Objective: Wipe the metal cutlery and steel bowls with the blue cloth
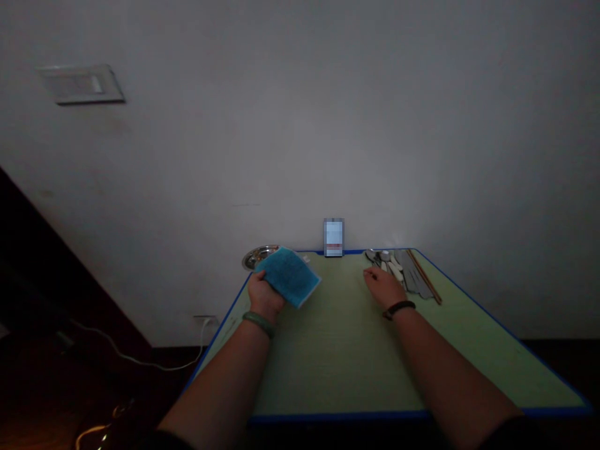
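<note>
The left hand (266,295) is gripping a folded blue cloth (291,278) above the table (337,356), partly hiding a metal dish (253,257). The right hand (385,287) is curling near the cutlery (396,270), beside wooden chopsticks (425,278); whether it is pinching anything, I cannot tell.

In dim light I face a plain greyish wall (300,125), a switch plate (79,85) high to my left, a white cable (166,369) trailing below, and a green, blue-edged table (342,356) before me.
</note>
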A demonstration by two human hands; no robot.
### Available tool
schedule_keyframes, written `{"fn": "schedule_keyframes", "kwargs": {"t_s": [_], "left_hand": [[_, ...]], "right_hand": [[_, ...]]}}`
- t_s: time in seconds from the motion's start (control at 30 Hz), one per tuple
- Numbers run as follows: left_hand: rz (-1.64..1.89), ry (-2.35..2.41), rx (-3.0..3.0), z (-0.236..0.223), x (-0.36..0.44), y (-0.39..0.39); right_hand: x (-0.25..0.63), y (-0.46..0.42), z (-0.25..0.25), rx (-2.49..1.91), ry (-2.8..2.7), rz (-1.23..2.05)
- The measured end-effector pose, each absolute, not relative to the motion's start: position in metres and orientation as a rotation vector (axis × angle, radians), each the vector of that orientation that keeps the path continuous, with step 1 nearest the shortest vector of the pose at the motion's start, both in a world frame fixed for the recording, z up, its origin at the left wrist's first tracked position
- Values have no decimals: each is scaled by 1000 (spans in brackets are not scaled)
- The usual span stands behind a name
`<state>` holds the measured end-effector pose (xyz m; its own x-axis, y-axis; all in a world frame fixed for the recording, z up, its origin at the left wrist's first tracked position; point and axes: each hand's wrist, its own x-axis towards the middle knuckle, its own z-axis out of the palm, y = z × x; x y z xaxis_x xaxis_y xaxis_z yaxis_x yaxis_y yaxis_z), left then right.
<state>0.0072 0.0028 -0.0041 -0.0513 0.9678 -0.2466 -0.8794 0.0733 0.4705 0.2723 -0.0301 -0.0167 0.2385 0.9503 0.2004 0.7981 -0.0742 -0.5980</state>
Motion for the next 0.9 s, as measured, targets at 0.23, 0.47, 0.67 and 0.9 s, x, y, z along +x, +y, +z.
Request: {"fn": "schedule_keyframes", "kwargs": {"t_s": [0.23,0.47,0.67,0.9], "left_hand": [[1350,629,258,-11,22,-1],[1149,780,321,-7,31,-8],[1074,971,702,-8,32,-12],[1310,1715,1748,-18,-11,19]], "right_hand": [[203,-5,-31,-1425,-1342,1294],[174,-5,-40,-906,-911,1778],[180,-13,-32,-996,-866,1738],[192,-8,-40,-959,-704,1671]]}}
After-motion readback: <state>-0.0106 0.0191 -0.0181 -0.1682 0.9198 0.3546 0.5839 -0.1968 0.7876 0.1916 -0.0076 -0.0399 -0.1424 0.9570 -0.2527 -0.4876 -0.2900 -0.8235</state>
